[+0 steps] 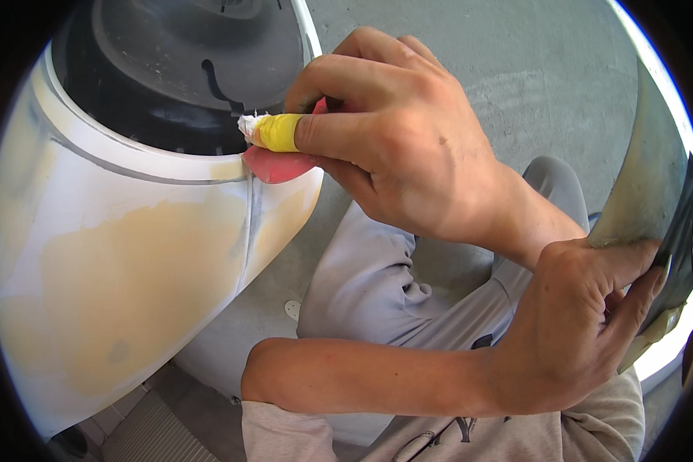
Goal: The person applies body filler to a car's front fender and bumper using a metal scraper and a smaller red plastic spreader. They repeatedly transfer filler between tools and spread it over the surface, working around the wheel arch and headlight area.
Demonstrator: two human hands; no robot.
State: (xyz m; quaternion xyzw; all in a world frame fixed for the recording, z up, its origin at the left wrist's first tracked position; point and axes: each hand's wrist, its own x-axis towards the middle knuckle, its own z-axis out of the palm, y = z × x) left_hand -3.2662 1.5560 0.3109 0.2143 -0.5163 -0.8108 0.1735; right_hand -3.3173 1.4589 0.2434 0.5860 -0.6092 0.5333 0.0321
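My right hand (408,138) pinches a flat red pad with a rounded edge (279,166); its exact kind cannot be told. The pad lies against the upper rim of a curved white body panel (23,192), where a dark vertical line meets that rim. One finger of this hand is wrapped in yellow tape (279,132), with frayed white material at the tip. Crossing in from the lower left, my left hand (585,323) is closed beside a grey curved piece (643,162) at the right edge. What its fingers hold is partly hidden.
Broad yellowish patches (138,285) cover the white panel. A black dome-shaped part (185,54) sits inside its rim. My legs in grey trousers (369,277) are bent over the grey floor (500,69). A ribbed grate (158,427) lies at the lower left.
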